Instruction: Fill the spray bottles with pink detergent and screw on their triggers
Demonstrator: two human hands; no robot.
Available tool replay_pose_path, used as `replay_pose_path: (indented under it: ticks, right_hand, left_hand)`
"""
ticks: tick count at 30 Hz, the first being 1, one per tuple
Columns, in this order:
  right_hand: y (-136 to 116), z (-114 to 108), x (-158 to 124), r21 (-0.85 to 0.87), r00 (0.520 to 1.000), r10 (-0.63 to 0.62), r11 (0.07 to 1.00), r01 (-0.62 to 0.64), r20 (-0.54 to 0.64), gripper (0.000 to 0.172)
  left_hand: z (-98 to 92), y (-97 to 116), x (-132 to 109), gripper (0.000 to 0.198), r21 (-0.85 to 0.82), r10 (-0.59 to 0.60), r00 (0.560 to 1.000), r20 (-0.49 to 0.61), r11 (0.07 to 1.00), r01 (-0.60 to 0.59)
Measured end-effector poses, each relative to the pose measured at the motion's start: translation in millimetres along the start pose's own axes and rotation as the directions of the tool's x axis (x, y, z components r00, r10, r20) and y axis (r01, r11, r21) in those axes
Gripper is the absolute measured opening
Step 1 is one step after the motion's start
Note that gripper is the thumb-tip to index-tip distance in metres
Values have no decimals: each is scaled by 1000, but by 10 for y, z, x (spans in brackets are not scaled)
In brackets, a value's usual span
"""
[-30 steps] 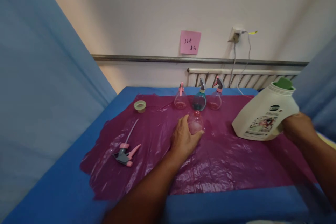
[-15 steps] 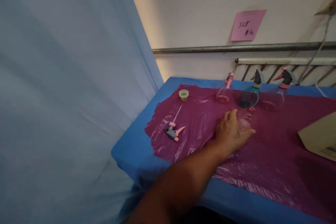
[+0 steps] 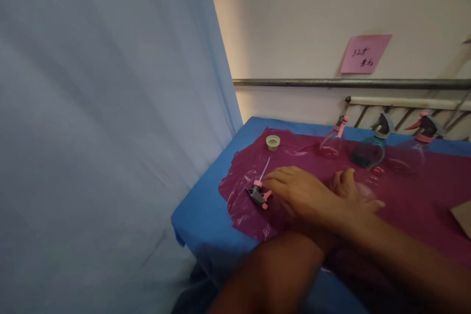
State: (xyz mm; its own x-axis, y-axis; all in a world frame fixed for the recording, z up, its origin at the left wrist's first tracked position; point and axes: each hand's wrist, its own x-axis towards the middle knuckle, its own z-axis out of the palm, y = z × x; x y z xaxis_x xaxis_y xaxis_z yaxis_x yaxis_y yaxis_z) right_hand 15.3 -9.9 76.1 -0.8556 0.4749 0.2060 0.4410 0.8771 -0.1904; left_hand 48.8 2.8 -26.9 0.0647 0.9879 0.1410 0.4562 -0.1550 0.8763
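Note:
My left hand curls around the side of a clear bottle on the purple plastic sheet, thumb and fingers on either side; the bottle is partly hidden. Crossing over my left forearm, my right hand reaches leftward with fingers extended and no object seen in it. Its fingertips are right beside a grey and pink trigger spray head lying on the sheet, its thin tube pointing away from me. Whether they touch it I cannot tell.
Behind stand a small clear spray bottle, a teal spray bottle and a larger clear one. A pale yellow cup-like piece sits at the back left. Cardboard lies right; a blue curtain hangs left.
My right hand has come into view from the right, across my left arm, to the spray head. My left hand stays at the clear bottle. The view has shifted somewhat left.

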Motion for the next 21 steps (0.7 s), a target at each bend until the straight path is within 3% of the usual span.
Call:
replay_pose_path:
  ticks: [4,7,15,18,21]
  right_hand:
    - [27,271,527,-97,990,-75,992,86,117,36]
    - [89,395,653,-154,979,-58,984,89,195,29]
    - [153,443,668,-196,987,-27,979,59,161,31]
    - [100,368,631,-174,998,-52,983,57,38,30]
    - [64,149,452,-33,962,-45,999,37,-271,22]
  left_hand:
    - [45,-129,89,114,35,19,991,136,999,-24]
    - [70,-168,123,117,25,-10,989,151,1000,7]
    - [-56,-61,70,109,65,-8,994,104,998,2]
    - [-59,-94,63,105,78,30,998,64,996,-34]
    - [-55,-153,84,103,84,42,999,27,995,-44]
